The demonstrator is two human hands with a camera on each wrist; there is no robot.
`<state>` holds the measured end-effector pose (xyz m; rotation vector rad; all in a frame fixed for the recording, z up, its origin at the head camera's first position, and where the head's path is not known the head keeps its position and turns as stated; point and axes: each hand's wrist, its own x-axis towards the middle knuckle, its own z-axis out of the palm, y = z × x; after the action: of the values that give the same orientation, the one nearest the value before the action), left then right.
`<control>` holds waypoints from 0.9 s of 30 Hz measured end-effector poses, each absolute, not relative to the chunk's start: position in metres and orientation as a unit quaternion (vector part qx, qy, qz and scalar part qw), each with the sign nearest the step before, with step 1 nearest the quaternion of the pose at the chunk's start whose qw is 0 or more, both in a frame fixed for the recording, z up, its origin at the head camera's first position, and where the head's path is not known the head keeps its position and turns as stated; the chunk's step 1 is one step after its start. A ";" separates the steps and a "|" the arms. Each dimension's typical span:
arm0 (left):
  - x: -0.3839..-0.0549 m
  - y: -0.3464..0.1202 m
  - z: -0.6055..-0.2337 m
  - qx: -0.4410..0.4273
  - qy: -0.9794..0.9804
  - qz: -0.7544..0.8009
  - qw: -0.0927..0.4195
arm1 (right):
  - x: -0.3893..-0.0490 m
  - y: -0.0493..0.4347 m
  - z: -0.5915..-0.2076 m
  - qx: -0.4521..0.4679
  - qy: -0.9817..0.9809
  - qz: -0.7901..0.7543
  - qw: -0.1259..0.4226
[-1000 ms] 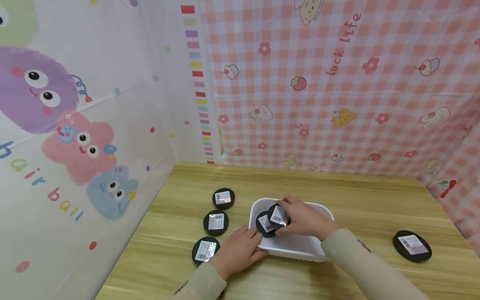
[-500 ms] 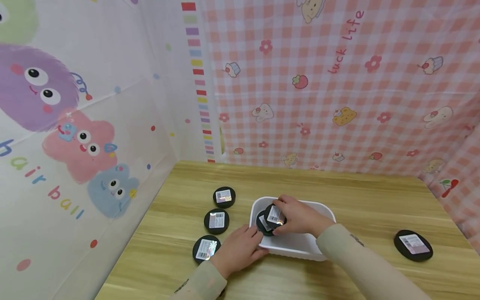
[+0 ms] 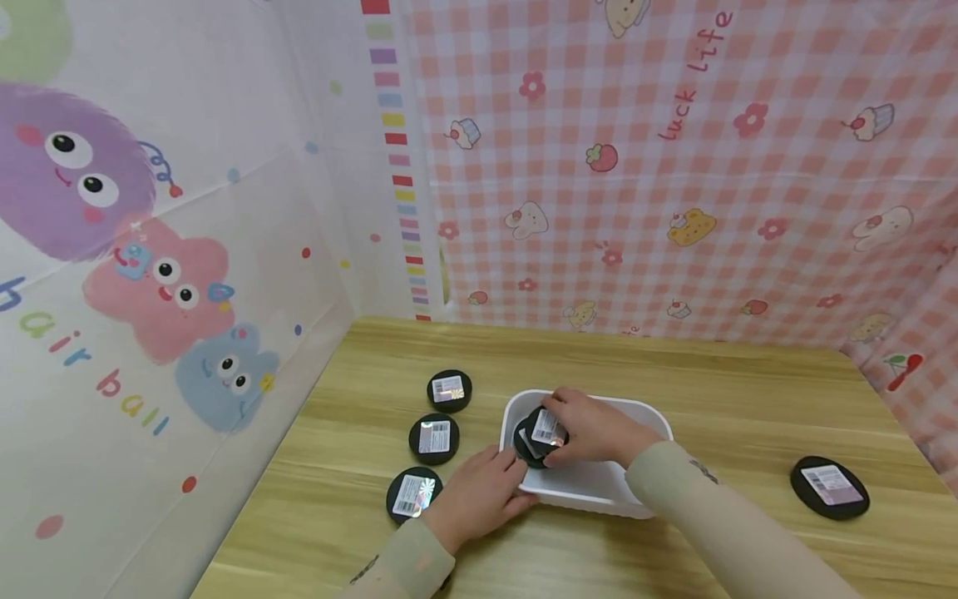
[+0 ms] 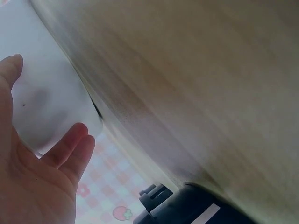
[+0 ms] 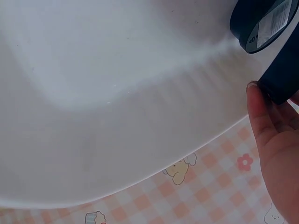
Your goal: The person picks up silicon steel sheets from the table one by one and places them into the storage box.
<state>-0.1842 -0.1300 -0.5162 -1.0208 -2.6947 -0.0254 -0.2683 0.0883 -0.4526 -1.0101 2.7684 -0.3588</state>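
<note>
My right hand grips a black round disc with a white barcode label, holding it tilted inside a white plastic bin. Another labelled black disc lies beneath it at the bin's left end, partly covered. In the right wrist view the fingers hold the dark disc by its edge, beside the lower disc. My left hand holds the bin's front left corner, fingertips at the rim. The left wrist view shows its thumb against the bin's outer wall.
Left of the bin, three black labelled discs stand in a row: a far one, a middle one and a near one beside the left hand. One more disc lies far right on the wooden table. Patterned cloth hangs behind.
My right hand has moved slightly left and lower with its disc, which now covers more of the disc beneath. The left hand stays at the bin's corner.
</note>
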 end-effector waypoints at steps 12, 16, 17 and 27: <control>-0.185 -0.130 -0.520 -0.351 -0.926 -0.011 0.139 | -0.273 0.083 -0.457 -0.354 0.924 -0.123 0.080; -0.184 -0.130 -0.518 -0.353 -0.925 -0.011 0.141 | -0.272 0.081 -0.457 -0.357 0.922 -0.128 0.082; -0.184 -0.130 -0.518 -0.354 -0.925 -0.011 0.139 | -0.272 0.081 -0.457 -0.358 0.921 -0.127 0.084; -0.184 -0.130 -0.521 -0.345 -0.930 -0.009 0.126 | -0.276 0.074 -0.461 -0.369 0.916 -0.124 0.100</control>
<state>-0.1835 -0.1300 -0.5207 -1.0055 -2.7088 -0.0262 -0.2756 0.0743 -0.4613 -1.0913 2.7064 -0.3660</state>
